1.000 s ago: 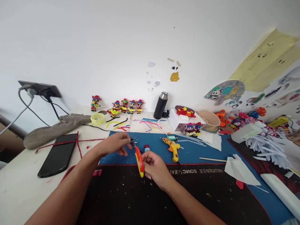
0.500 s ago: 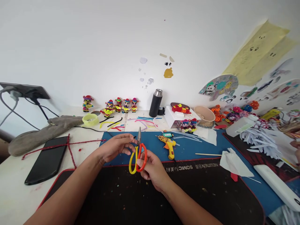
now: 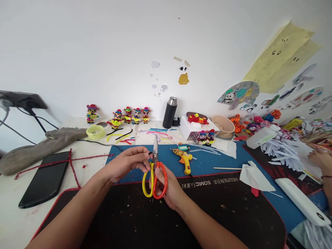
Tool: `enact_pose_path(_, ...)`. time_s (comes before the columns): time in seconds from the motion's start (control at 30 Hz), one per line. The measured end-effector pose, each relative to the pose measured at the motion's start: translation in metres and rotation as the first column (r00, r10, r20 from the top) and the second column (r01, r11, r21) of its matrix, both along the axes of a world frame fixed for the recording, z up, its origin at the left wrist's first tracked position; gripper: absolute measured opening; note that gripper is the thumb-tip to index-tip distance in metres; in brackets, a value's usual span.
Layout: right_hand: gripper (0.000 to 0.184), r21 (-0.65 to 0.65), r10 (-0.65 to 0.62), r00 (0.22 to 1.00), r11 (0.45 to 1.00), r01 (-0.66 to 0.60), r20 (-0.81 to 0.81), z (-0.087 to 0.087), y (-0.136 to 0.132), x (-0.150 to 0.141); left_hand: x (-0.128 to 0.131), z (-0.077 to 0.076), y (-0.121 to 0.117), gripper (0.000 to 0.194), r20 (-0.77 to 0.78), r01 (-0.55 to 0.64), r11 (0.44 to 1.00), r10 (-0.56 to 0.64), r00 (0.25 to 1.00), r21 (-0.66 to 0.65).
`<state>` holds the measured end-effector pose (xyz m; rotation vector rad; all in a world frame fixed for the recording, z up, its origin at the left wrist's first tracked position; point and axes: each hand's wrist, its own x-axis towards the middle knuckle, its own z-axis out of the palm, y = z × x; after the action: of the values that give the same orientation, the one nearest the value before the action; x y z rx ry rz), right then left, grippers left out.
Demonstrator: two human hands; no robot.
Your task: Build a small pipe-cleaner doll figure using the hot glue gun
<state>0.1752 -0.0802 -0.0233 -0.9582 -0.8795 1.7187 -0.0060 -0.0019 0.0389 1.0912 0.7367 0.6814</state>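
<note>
My left hand [image 3: 133, 160] pinches a short black pipe cleaner piece [image 3: 150, 153] between thumb and fingertips, close beside the scissors. My right hand [image 3: 169, 188] grips a pair of scissors [image 3: 155, 159] with one yellow and one red handle loop. Their blades point up and look nearly closed. My left fingertips are by the yellow loop; whether they touch it I cannot tell. Both hands are above the near edge of a blue mat [image 3: 124, 177] and a black mat [image 3: 116, 218].
Beyond my hands lie cut pipe cleaners [image 3: 126, 135], a yellow glue gun [image 3: 185, 160], a black flask [image 3: 170, 112] and several small figures [image 3: 128, 114]. A phone [image 3: 45, 181] lies left under red pipe cleaners [image 3: 85, 158]. At right, another person's hand [image 3: 320, 160] is near paper strips [image 3: 278, 148].
The scissors' handles have shifted slightly right and down, and the blades tilt a little differently. My left fingers have drawn in closer. The other person's hand has come further into view at right.
</note>
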Motion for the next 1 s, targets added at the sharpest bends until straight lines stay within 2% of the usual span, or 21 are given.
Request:
enact_pose_path(0.2,0.057,0.07,0.076,0.997,0.995,-0.076,0.006,0.005,0.001,0.002,0.0,0.005,-0.002,0.03,-0.081,0.047,0.996,-0.041,0.996,0.072)
enact_pose_path(0.3,0.057,0.064,0.072,0.996,0.995,-0.075,0.054,0.008,0.0,0.005,-0.002,0.005,0.003,0.031,-0.182,-0.074,0.974,0.114,0.977,0.214)
enact_pose_path(0.37,0.06,0.071,0.08,0.995,0.994,-0.084,0.064,0.01,0.0,0.007,-0.004,0.006,0.006,0.031,-0.235,-0.167,0.93,0.251,0.939,0.327)
enact_pose_path(0.43,0.065,0.098,0.095,0.994,0.99,-0.101,0.059,0.013,0.002,0.01,-0.005,0.007,0.009,0.032,-0.248,-0.211,0.894,0.325,0.913,0.396)
enact_pose_path(0.6,0.072,0.155,0.134,0.99,0.978,-0.139,0.041,0.019,0.01,0.011,-0.008,0.008,0.011,0.032,-0.214,-0.273,0.842,0.406,0.889,0.464)
enact_pose_path(0.77,0.084,0.16,0.193,0.98,0.967,-0.197,0.04,0.027,0.02,0.007,-0.011,0.008,0.012,0.029,-0.203,-0.374,0.78,0.527,0.825,0.502)
enact_pose_path(1.0,0.085,0.156,0.298,0.955,0.944,-0.292,-0.01,0.025,0.034,-0.005,-0.017,0.013,0.014,0.027,-0.215,-0.432,0.703,0.63,0.746,0.564)
